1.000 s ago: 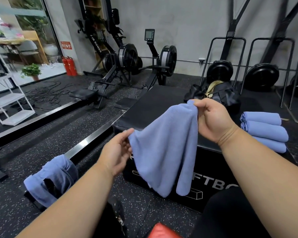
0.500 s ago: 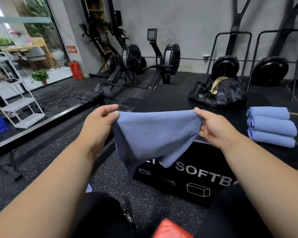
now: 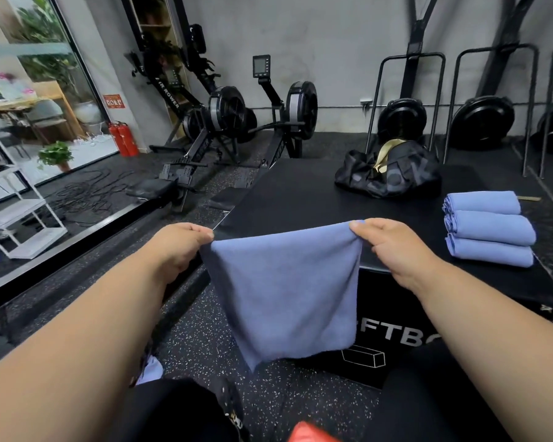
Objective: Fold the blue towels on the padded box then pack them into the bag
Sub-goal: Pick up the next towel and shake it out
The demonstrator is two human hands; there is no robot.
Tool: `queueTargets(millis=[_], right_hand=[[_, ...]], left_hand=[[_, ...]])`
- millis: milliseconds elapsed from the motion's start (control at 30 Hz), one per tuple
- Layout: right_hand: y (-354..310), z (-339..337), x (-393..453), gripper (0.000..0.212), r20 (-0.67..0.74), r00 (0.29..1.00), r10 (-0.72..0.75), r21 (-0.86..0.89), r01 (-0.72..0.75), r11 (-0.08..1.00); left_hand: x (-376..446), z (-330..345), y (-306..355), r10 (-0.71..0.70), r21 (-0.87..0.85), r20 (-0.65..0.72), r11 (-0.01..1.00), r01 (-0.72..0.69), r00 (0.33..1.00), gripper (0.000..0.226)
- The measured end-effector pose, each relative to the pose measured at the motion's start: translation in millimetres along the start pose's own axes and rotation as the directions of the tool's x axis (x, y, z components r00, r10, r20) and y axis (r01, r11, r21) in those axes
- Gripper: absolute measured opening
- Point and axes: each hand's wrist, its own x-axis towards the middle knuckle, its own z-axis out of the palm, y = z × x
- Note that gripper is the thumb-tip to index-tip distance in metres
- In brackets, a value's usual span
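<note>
Pinching the towel's [image 3: 284,291] top corners, left hand [image 3: 182,247] and right hand [image 3: 393,247] hang it before the box's [image 3: 300,199] near edge; lay it flat, edges square, before folding; bag [image 3: 393,173] waits far right.

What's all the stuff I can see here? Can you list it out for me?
Held towel: one, blue, hanging in front of the box.
Folded towels: three, blue, stacked on the box's right side.
Box: one, black, padded, centre.
Bag: one, black, on the box's far side.
Rowers: at least two, black, by the back wall.
Extinguishers: two, red, near the window.
Shelf: one, white, far left.
Left hand: pinches the towel's left top corner.
Right hand: pinches the right top corner.
</note>
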Motion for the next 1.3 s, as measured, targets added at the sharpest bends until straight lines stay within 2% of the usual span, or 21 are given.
queueTargets(millis=[100,200,300,400,467,533,633,667,767,800,867,900,1000,1100,1133,1200,1300], right_hand=[[-9.5,-3.6,29.5,0.027,0.008,0.999,0.046,-0.053,-0.045,0.998],[-39.0,-6.4,74.5,0.017,0.009,0.995,0.102,0.100,-0.102,0.990],[-93.1,-17.8,120.2,0.017,-0.033,0.999,0.035,0.212,-0.028,0.977],[-148.8,-34.8,144.7,0.019,-0.083,0.994,-0.068,0.299,0.089,0.950],[-165.8,-45.2,146.4,0.022,-0.124,0.986,-0.111,0.331,0.147,0.932],[-155.4,-50.7,143.2,0.019,-0.158,0.980,-0.118,0.321,0.164,0.933],[-82.3,-44.2,133.1,0.010,-0.213,0.977,0.002,0.201,0.042,0.979],[-47.0,-38.5,125.3,0.008,-0.217,0.973,0.075,0.156,-0.041,0.987],[53.8,-19.7,92.6,0.011,-0.155,0.943,0.295,0.058,-0.289,0.956],[80.9,-15.1,82.8,0.013,-0.133,0.939,0.319,-0.002,-0.322,0.947],[118.3,-11.3,69.4,0.016,-0.102,0.940,0.326,-0.095,-0.336,0.937],[127.9,-11.1,65.9,0.017,-0.097,0.938,0.334,-0.124,-0.344,0.931],[135.7,-13.9,61.3,0.022,-0.107,0.943,0.316,-0.159,-0.330,0.930],[131.1,-15.1,60.3,0.022,-0.143,0.942,0.303,-0.109,-0.320,0.941],[129.0,-15.0,61.1,0.025,-0.149,0.940,0.308,-0.094,-0.323,0.942],[127.1,-14.5,65.8,0.031,-0.168,0.937,0.305,-0.097,-0.324,0.941],[122.9,-15.5,79.0,0.029,-0.210,0.942,0.260,-0.180,-0.299,0.937]], left_hand=[[26.1,12.8,27.1,-0.028,0.017,-0.006,0.999,0.028,1.000,0.018],[51.9,32.5,77.0,0.008,-0.135,-0.008,0.991,-0.009,1.000,0.019],[79.0,38.5,141.6,0.101,-0.274,-0.071,0.955,-0.117,0.992,0.018],[84.2,36.8,201.4,0.235,-0.449,-0.117,0.854,-0.262,0.965,0.016],[77.5,36.9,214.7,0.313,-0.507,-0.123,0.796,-0.331,0.942,0.014],[77.2,38.1,200.2,0.350,-0.483,-0.080,0.805,-0.344,0.933,0.007],[87.3,60.1,123.8,0.403,-0.078,0.055,0.914,-0.399,0.913,0.020],[92.8,73.3,88.0,0.358,-0.008,0.100,0.933,-0.359,0.928,0.023],[101.0,115.3,-19.7,0.125,-0.028,0.210,0.992,-0.122,0.970,0.020],[101.0,126.0,-47.7,0.074,-0.051,0.252,0.997,-0.063,0.965,0.022],[92.5,141.0,-78.4,0.008,-0.074,0.285,0.997,0.014,0.959,0.009],[90.5,145.0,-87.3,-0.001,-0.082,0.275,0.996,0.025,0.961,0.005],[90.0,146.1,-97.4,-0.020,-0.147,0.242,0.988,0.057,0.970,0.021],[87.5,140.2,-90.6,-0.023,-0.226,0.216,0.971,0.073,0.976,0.035],[88.7,137.2,-90.0,-0.032,-0.239,0.187,0.968,0.077,0.982,0.036],[95.1,132.2,-91.9,-0.048,-0.240,0.120,0.968,0.076,0.992,0.021],[110.4,127.6,-99.8,-0.024,-0.147,0.049,0.989,0.031,0.999,0.016]])
